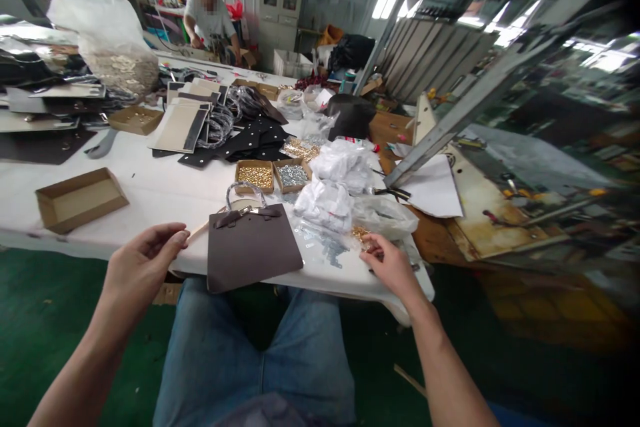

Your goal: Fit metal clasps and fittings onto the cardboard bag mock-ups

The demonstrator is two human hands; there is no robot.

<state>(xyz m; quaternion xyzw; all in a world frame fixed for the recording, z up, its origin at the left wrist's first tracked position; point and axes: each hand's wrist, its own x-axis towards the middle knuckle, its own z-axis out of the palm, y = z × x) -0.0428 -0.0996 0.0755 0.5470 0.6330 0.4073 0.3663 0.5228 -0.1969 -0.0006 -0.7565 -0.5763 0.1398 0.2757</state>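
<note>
In the head view, the bag lies at the near edge of the counter, its lower left corner poking past that edge, its handle pointing inward. The left hand is beside it, thumb and fingertips drawn together near a tan strip; I cannot tell whether it grips anything. The right hand has its fingers curled at the gold fittings towards the near right corner (whether one is pinched, I cannot tell).

A tug or knee bump could tip the overhanging bag off. Loose plates beside the right hand could be swept over the edge by a sleeve-less forearm, and a knock could mix the gold studs with the silver rings.
</note>
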